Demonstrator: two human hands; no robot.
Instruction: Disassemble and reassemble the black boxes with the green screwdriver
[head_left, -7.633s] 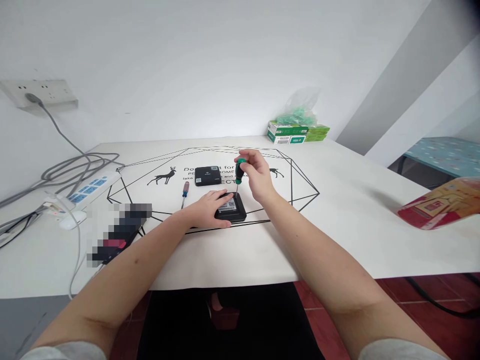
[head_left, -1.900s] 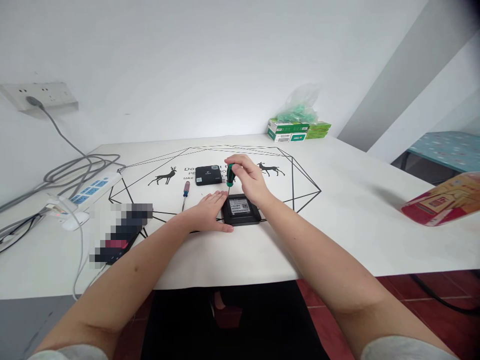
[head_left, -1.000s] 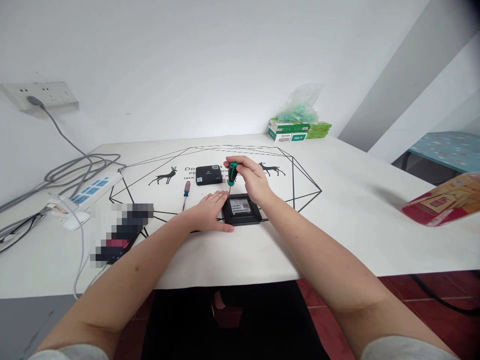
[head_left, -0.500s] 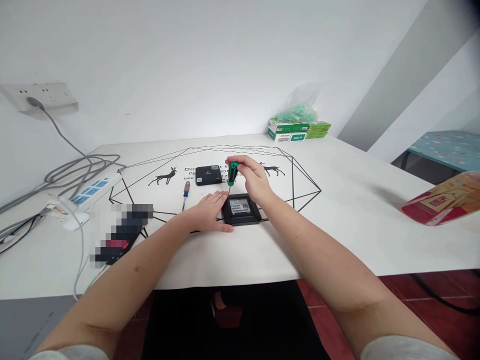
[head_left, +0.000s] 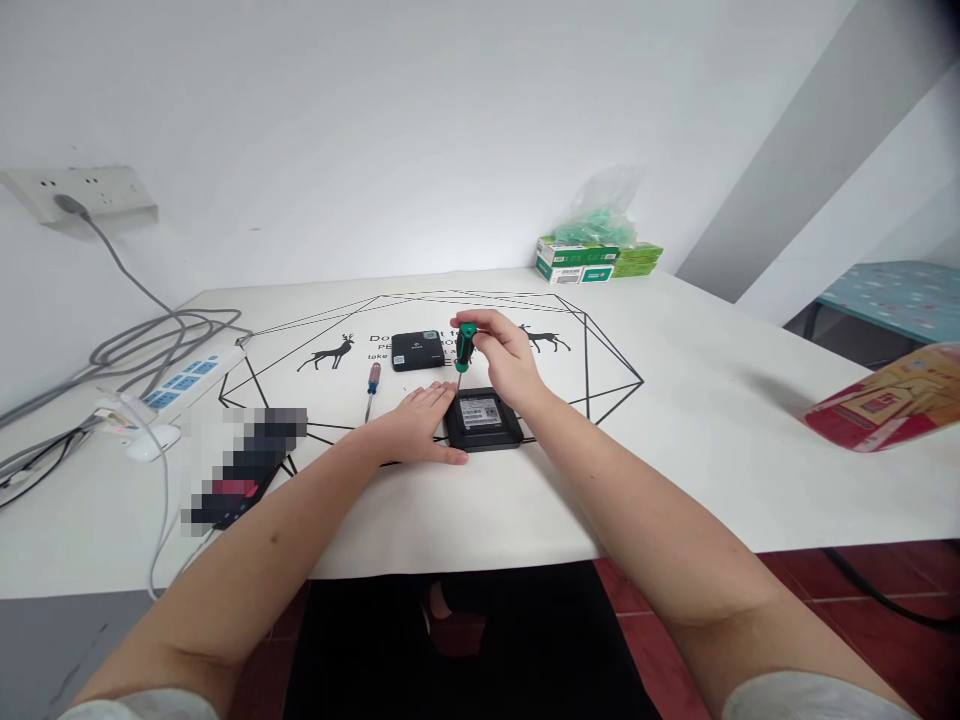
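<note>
At black case (head_left: pixel 484 415) corner, green screwdriver (head_left: pixel 466 346)

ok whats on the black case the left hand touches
On the case, a white label; the green screwdriver points at one corner. The left hand partly hides the left edge.

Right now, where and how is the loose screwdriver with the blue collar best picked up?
Probably by its thick handle, from above or the far side: it lies flat, handle pointing away from the person, while the thin shaft runs back toward the left hand, whose wrist crowds that end.
</note>
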